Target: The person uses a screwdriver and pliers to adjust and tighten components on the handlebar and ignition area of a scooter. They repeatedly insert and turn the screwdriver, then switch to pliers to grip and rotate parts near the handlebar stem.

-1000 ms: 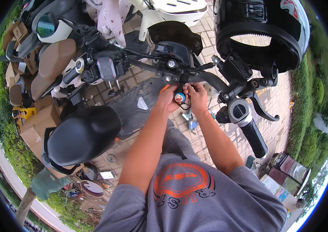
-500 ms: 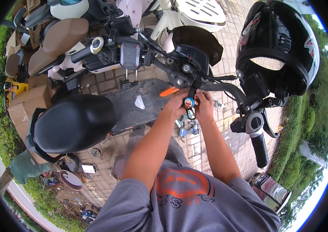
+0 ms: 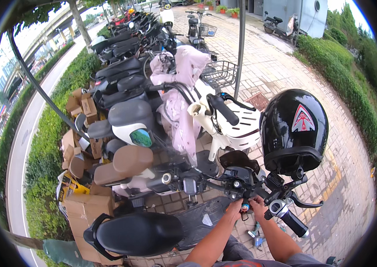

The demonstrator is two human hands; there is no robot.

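My left hand [image 3: 236, 209] and my right hand [image 3: 258, 206] meet just below the handlebar stem of an electric scooter, fingers closed. Between them hangs a keychain with a small round blue, red and white charm [image 3: 245, 208]; its black strap seems pinched in the fingers, though detail is small. Above them are the key switch [image 3: 236, 184] and dark display [image 3: 243, 174]. A black full-face helmet [image 3: 293, 129] rests over the right part of the handlebar, beside the brake lever [image 3: 306, 202] and right grip [image 3: 296, 224]. The scooter's black seat [image 3: 142, 233] lies to the left.
A white scooter [image 3: 237, 127] with pink fabric [image 3: 182, 107] stands ahead, and several parked scooters [image 3: 126, 44] line up beyond. Cardboard boxes [image 3: 84, 213] lie left by a hedge [image 3: 42, 182]. A blue power tool [image 3: 258, 241] sits on the paving below my right forearm.
The view has tilted up and shifted, showing more of the parked row and road. My hands stay together at the same spot under the handlebar.
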